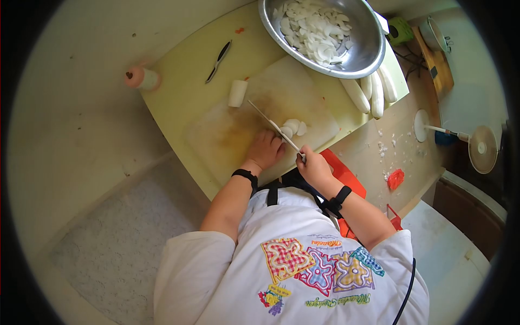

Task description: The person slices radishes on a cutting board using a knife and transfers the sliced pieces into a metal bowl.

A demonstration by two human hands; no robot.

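Note:
My right hand [314,168] is closed around the handle of a knife [276,128], whose blade points up and left over the cutting board [208,132]. Against the near side of the blade rests my left hand [265,149], fingers bent and close together; what lies under them is hidden. Several thin white slices [293,127] lie on the board just beyond the blade. A white vegetable chunk [237,93] stands apart near the board's left edge.
A steel bowl [357,64] of white slices sits at the table's far side, with long peeled white vegetables [355,95] beside it. A peeler [219,60] lies at the upper left, and a pink-capped bottle [143,78] is by the left edge. A fan [481,149] is at right.

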